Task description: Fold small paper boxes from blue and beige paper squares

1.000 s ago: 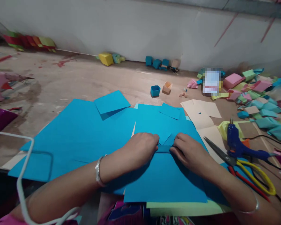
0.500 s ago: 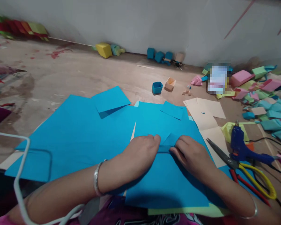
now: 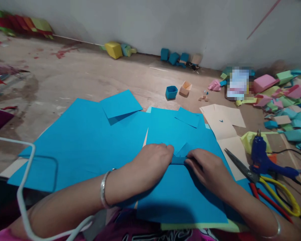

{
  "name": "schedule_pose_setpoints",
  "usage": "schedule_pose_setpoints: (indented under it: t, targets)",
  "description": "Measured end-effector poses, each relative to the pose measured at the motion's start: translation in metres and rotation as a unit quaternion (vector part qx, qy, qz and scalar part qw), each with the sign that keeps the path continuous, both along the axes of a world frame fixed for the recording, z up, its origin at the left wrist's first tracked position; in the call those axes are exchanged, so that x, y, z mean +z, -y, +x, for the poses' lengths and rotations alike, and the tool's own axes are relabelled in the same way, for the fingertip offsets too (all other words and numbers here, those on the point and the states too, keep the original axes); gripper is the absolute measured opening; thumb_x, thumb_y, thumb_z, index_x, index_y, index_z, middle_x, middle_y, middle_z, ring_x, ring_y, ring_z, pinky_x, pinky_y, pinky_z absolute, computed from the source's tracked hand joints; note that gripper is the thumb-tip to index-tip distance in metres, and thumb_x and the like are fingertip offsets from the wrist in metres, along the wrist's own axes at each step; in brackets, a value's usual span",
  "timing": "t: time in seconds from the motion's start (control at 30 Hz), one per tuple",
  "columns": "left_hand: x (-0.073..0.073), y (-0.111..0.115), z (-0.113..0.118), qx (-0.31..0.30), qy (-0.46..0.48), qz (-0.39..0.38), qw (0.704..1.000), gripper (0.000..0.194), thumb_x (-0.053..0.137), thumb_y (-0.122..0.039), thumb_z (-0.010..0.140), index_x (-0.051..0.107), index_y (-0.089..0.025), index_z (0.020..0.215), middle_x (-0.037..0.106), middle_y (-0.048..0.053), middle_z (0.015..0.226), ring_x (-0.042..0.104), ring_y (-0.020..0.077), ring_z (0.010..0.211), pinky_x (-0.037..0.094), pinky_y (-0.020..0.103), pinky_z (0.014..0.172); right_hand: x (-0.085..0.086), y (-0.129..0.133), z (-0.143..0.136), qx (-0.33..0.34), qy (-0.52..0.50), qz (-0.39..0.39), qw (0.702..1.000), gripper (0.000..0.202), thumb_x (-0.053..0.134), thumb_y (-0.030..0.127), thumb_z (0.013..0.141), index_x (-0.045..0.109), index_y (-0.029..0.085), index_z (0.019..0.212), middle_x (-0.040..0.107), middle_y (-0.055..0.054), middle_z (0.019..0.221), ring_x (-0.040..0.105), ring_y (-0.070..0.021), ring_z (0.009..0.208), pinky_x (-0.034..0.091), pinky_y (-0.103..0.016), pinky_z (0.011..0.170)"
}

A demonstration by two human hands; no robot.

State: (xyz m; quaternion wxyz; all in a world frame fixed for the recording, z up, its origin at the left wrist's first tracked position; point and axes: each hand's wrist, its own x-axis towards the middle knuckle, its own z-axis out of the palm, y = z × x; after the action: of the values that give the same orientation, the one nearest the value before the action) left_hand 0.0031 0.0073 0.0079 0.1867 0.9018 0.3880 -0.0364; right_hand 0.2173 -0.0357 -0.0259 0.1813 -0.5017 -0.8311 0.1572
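Observation:
Between my two hands a small blue piece of paper (image 3: 178, 160) is held with a folded strip along its near edge. My left hand (image 3: 154, 160) pinches its left end, fingers curled and partly hidden. At the other end my right hand (image 3: 204, 164) grips it between thumb and fingers. Large blue sheets (image 3: 110, 144) lie flat beneath both hands. A loose blue rectangle (image 3: 121, 105) rests beyond my left hand, and a smaller blue piece (image 3: 188, 117) lies beyond the folded paper.
Scissors (image 3: 248, 170) with yellow handles and a blue glue gun (image 3: 263, 157) lie to the right, by cream paper (image 3: 228, 124). Small open paper boxes (image 3: 171, 92) stand farther back. Many coloured paper pieces (image 3: 291, 107) are heaped at right. A white cable (image 3: 25, 177) crosses the left side.
The view has shifted slightly, so everything sits a little to the right. Both hands keep their hold on the folded paper; my right fingers have moved slightly along its edge.

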Motion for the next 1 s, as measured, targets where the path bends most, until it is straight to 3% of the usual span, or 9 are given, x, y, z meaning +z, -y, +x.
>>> schedule_pose_setpoints:
  t: [0.2,0.47,1.0]
  targets:
    - [0.003,0.0,-0.002,-0.007,0.012,-0.005,1.0,0.017,0.04,-0.012,0.093,0.053,-0.017,0.083,0.053,0.001,0.065,0.044,0.0155,0.054,0.026,0.031,0.051,0.004,0.0,-0.004,0.025,-0.002,0.047,0.999,0.02,0.04,0.023,0.099,0.053,0.018,0.083,0.059,-0.006,0.075,0.053,-0.0178,0.071,0.037,-0.029,0.062]
    - [-0.001,0.001,-0.001,-0.007,0.009,0.007,1.0,0.013,0.042,-0.013,0.092,0.051,-0.017,0.084,0.056,0.003,0.069,0.048,0.0158,0.059,0.027,0.03,0.05,-0.002,0.002,-0.006,-0.028,0.014,0.024,0.999,0.02,0.041,0.028,0.098,0.048,0.02,0.081,0.055,-0.003,0.071,0.051,-0.0157,0.063,0.032,-0.028,0.056]
    - [-0.002,-0.001,0.004,0.012,-0.008,0.019,1.0,0.008,0.042,-0.011,0.091,0.047,-0.016,0.093,0.06,0.005,0.072,0.052,0.0183,0.061,0.026,0.031,0.05,-0.003,0.004,-0.013,-0.055,0.093,0.099,0.989,0.023,0.043,0.025,0.097,0.046,0.02,0.074,0.052,-0.004,0.068,0.047,-0.0169,0.064,0.025,-0.031,0.055]
